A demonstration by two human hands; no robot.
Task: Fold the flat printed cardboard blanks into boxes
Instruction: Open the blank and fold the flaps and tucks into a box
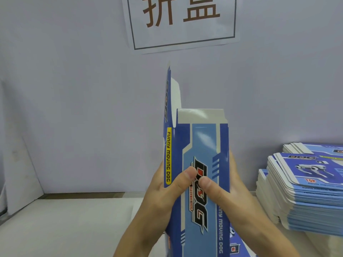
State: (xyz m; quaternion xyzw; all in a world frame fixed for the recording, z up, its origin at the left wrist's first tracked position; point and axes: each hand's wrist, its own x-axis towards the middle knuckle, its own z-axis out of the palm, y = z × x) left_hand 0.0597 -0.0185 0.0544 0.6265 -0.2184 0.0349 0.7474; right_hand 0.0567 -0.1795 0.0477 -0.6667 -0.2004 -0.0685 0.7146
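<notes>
Both hands hold one blue printed cardboard box blank (200,156) upright above the near middle of the white desk (74,229). Left hand (159,197) grips the blank's left edge, its thumb curled across the front panel onto the red-and-black "DOG" lettering, its fingers hidden behind the card. Right hand (235,199) grips the right edge in the same manner, thumb pressed on the front panel just beside the left thumb, the two thumb tips nearly touching; its fingers are hidden behind the card as well.

The blank stands tall and narrow, partly opened into a sleeve: the light-blue front panel faces the camera, and a thin side panel with a yellow strip reading "FUNNY MOVING DOG" shows along its left. At the top, a plain white flap runs across the front panel's width, and a taller flap with a white inner face rises at the left corner. The blank's lower end runs out of the bottom of the view.

A stack of flat blue printed cardboard blanks (304,197) lies at the right edge of the desk, well apart from the held blank, with a second pile behind it against the pale lilac wall (74,89). A white paper sign with large brown characters (181,21) hangs on that wall above the blank.
</notes>
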